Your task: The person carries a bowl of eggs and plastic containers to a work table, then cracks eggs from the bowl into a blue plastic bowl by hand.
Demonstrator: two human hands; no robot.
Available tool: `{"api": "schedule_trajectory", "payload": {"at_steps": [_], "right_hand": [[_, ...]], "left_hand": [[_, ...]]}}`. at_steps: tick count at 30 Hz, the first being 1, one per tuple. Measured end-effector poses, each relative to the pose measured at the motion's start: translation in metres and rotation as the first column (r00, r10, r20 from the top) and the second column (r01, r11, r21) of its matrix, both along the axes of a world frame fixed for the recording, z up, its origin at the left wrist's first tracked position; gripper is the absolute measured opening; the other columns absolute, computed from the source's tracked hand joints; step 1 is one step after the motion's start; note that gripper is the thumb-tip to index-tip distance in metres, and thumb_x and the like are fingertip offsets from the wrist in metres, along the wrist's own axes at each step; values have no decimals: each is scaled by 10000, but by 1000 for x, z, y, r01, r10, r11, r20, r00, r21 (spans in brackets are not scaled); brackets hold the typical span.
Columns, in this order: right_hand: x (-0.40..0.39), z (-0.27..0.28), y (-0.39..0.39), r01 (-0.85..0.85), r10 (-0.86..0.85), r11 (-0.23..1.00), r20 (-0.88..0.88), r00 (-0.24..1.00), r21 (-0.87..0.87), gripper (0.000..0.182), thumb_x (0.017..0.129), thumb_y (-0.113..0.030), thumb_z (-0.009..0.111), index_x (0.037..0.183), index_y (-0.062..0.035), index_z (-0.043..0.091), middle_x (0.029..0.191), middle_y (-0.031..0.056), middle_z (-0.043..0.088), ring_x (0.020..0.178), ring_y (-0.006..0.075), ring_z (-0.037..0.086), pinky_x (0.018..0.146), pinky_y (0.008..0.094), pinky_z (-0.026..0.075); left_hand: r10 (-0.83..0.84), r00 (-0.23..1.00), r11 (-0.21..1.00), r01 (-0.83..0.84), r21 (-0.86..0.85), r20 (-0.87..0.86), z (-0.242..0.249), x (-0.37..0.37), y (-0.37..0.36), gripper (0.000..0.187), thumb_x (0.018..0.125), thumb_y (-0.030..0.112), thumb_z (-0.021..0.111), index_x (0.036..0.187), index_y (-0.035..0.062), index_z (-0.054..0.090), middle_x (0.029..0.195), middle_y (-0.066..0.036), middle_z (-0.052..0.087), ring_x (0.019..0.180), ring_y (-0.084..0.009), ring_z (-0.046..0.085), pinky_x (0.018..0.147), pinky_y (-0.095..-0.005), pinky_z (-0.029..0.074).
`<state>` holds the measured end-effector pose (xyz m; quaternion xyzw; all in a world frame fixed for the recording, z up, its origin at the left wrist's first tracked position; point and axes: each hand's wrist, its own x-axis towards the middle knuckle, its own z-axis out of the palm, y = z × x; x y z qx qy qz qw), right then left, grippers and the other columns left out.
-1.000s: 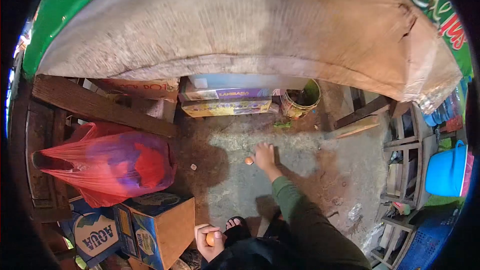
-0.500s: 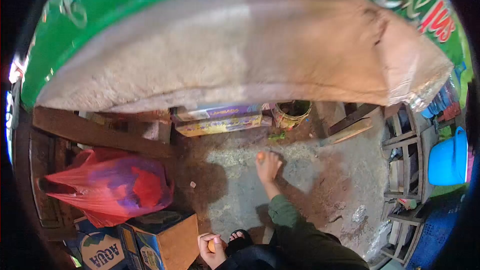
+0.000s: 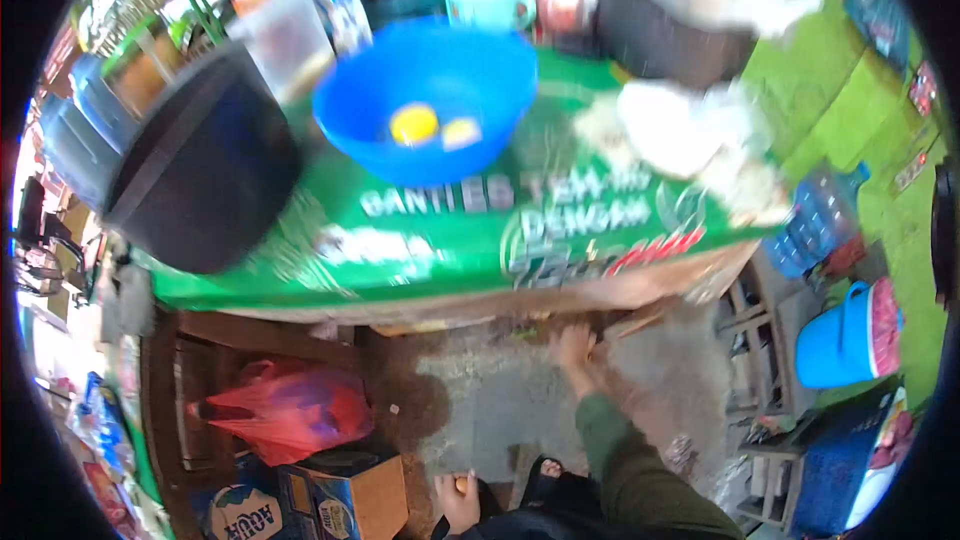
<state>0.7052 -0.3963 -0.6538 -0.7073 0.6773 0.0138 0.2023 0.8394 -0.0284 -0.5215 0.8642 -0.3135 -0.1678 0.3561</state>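
My left hand (image 3: 460,502) is low by my body, fingers closed around a brownish egg (image 3: 461,485). My right hand (image 3: 573,348) reaches forward just below the table's front edge. Motion blur smears its fingers, so whether it holds an egg cannot be made out. On the green-covered table (image 3: 440,250) stands a blue bowl (image 3: 350,130). A round yellow yolk (image 3: 413,124) and a paler yellowish shape (image 3: 461,132) are in it.
A dark pot or bucket (image 3: 205,165) stands left of the bowl, a turquoise mug (image 3: 487,2) behind it. White plastic (image 3: 690,130) lies at right. Below are a red bag (image 3: 300,410), a cardboard box (image 3: 375,500), and a blue bucket (image 3: 835,345) beside wooden slats.
My view has tilted up, bringing the tabletop and blue bowl into sight. My right hand, earlier holding an egg, appears closer to the table edge. The left still holds its egg.
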Motion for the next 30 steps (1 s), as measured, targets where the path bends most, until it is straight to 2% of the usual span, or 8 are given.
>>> {"api": "schedule_trajectory", "payload": {"at_steps": [2,4,5,7,9,12,22,30], "right_hand": [[-21,24,91,-144,161,959,48,986,-245,586,887,-389,616,1308,8,527,1309,214,540,1252,415,450,1014,562,356],[-45,111,152,-204,135,968,383,914,147,494,884,-321,642,1311,-87,556,1257,202,562,1205,412,505,996,551,385],[-54,148,180,-201,124,971,440,890,133,480,902,-347,630,1325,-129,562,1257,209,556,1217,406,496,1022,529,379],[-76,222,210,-338,201,872,370,907,354,469,899,-359,652,1310,-145,578,1266,203,558,1191,411,510,1020,516,395],[-86,289,210,-415,264,821,385,884,391,458,882,-355,677,1295,-173,595,1298,204,547,1156,422,531,989,527,421],[-83,429,214,-605,399,728,519,756,322,377,956,-313,596,1274,-111,608,1213,161,606,1178,355,517,1021,475,396],[108,646,26,-582,784,610,516,345,-537,217,897,-117,643,1094,-25,641,1082,159,630,1074,365,561,944,452,444],[344,635,-52,-732,810,448,580,90,-512,224,909,-145,630,1123,-87,668,1056,154,676,996,333,652,810,426,515]], "left_hand": [[-92,977,994,78,81,191,-24,-5,47,389,882,323,726,1149,50,649,1163,-210,614,1011,-421,603,856,-430,522],[10,1000,1000,-10,21,1,-68,-2,93,300,857,308,724,1065,93,709,1029,-213,651,988,-430,614,928,-437,524],[-429,600,822,570,15,675,-7,34,87,237,857,267,716,1011,87,727,937,-200,636,907,-402,620,894,-431,533],[-228,974,940,222,259,-10,138,23,81,221,869,241,704,1032,92,722,888,-187,612,861,-369,613,862,-433,536],[-158,987,979,159,125,-18,211,38,80,313,902,245,682,1164,74,658,1002,-208,629,929,-365,621,858,-438,526],[223,973,971,-227,-77,-58,345,55,41,257,833,180,759,793,8,572,809,-171,551,811,-352,552,758,-416,447],[404,914,815,-339,-469,41,486,185,-55,186,930,115,674,849,29,531,847,-49,502,742,-160,506,706,-304,441],[244,949,737,-314,-598,-197,533,272,-153,162,961,126,649,882,31,545,877,-16,488,697,-80,491,608,-223,425]]}}
